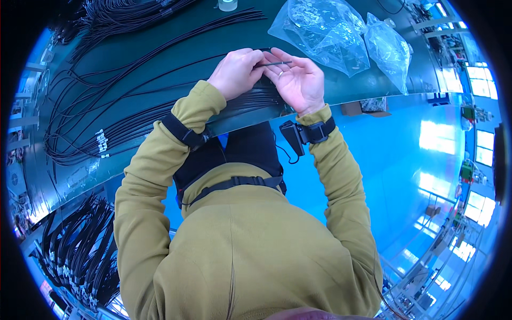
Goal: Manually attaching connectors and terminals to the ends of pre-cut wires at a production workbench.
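Observation:
My left hand (238, 72) is closed, pinching a thin black cable (277, 64) near its end. The end of that cable reaches across the fingers of my right hand (300, 84), which is palm up with its fingers stretched out. Both hands are above the front part of the dark green table (176, 58). Under and left of them lies a row of black cables (176, 112), with small white tags (101, 141) on the bent part. More loose black cables (144, 58) curve over the table at the left.
Clear plastic bags (325, 34) with small parts lie beyond my right hand, next to another bag (388, 48). A thick cable bundle (122, 18) and a small translucent container (228, 5) are at the far side. Many black cables (80, 250) hang at lower left. An open carton (368, 108) shows below the table edge.

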`<action>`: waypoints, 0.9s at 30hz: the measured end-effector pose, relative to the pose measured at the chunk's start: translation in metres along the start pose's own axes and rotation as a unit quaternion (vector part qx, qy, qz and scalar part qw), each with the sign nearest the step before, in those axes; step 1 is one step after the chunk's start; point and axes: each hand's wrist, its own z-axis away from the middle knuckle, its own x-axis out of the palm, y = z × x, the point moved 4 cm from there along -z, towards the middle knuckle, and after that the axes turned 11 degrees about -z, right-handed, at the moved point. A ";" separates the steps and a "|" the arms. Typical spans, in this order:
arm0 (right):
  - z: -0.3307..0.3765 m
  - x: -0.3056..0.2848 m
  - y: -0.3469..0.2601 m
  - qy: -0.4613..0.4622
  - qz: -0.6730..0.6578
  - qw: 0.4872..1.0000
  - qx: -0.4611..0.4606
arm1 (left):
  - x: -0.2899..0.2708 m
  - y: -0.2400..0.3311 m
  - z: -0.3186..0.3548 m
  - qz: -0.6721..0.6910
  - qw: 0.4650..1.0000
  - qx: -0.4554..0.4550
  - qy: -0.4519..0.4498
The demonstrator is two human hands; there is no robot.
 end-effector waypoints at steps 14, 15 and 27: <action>0.006 0.016 0.007 -0.114 -0.013 0.993 0.008 | -0.014 0.000 0.000 0.015 0.999 -0.048 0.016; 0.006 0.016 0.007 -0.121 -0.035 0.992 0.020 | -0.013 -0.001 0.001 0.018 0.998 -0.053 0.012; 0.000 0.013 0.018 -0.051 0.454 0.867 -0.201 | -0.010 -0.012 0.003 0.197 0.969 -0.148 -0.033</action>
